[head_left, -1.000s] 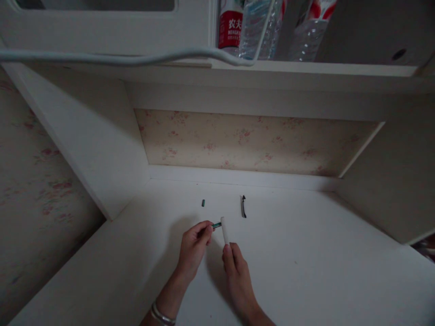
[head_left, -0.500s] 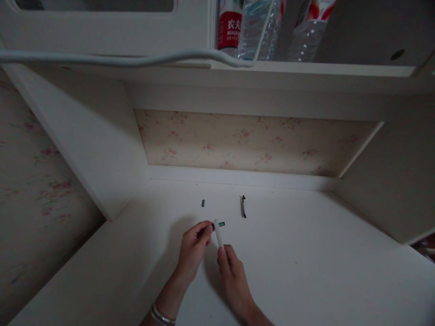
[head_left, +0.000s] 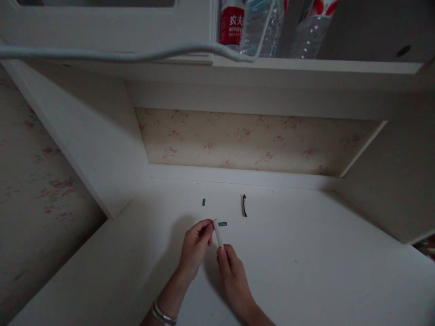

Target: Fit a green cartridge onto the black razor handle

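Observation:
My right hand (head_left: pixel 233 274) is closed around the lower end of a slim white stick-like piece (head_left: pixel 218 234), which points up and slightly left. At its top, the fingertips of my left hand (head_left: pixel 196 246) are pinched together; whatever they hold is hidden. A small green-and-black strip (head_left: pixel 222 223) shows just right of the white piece's top, and I cannot tell whether it is joined to it. Beyond my hands, a similar small dark green piece (head_left: pixel 204 202) lies on the white tabletop (head_left: pixel 306 253). Further right lies a thin, curved, black-and-silver piece (head_left: pixel 244 206).
Above the tabletop is a shelf (head_left: pixel 306 67) holding several plastic bottles (head_left: pixel 232 25). A pale cable (head_left: pixel 136 56) runs across its front. Side panels (head_left: pixel 88 136) stand left and right, and floral wallpaper (head_left: pixel 251 140) covers the back.
The dark piece that showed at my left fingertips is now out of sight. More of the green-and-black strip shows right of the white piece. My left hand has shifted slightly right.

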The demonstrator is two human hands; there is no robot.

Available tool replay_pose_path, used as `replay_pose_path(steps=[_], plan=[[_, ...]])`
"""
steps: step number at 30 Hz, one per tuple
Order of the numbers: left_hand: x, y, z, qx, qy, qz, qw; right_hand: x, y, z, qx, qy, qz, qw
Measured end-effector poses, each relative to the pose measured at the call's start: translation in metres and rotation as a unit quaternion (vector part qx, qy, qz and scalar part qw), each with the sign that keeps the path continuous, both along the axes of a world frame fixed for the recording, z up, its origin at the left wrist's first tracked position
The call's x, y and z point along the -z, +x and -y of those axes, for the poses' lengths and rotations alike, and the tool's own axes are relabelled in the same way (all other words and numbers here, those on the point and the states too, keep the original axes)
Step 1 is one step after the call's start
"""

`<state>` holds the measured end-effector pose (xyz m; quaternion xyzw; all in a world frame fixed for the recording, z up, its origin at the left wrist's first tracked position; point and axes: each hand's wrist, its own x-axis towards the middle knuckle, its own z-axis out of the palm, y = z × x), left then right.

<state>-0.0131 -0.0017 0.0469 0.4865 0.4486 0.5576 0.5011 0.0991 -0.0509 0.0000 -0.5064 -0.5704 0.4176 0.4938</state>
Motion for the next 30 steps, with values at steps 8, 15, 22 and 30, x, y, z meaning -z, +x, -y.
replay_pose_path(steps=[8, 15, 22, 30], plan=[[0.0027, 0.0003, -0.0008, 0.003, -0.008, 0.014, 1.0, 0.0014, -0.0005, 0.0011, 0.012, -0.009, -0.007, 1.0], [0.0035, 0.0002, -0.0007, 0.003, -0.025, 0.035, 0.999, -0.0022, 0.0015, -0.0005, 0.045, -0.005, -0.005, 0.999], [0.0068, -0.0009, -0.0026, 0.013, -0.048, 0.097, 0.994, -0.0025, 0.0009, 0.0008, 0.031, 0.002, 0.006, 1.0], [0.0043, 0.0, -0.0023, 0.003, -0.054, 0.096, 0.994, -0.0021, -0.0003, 0.0003, 0.01, 0.001, 0.014, 1.0]])
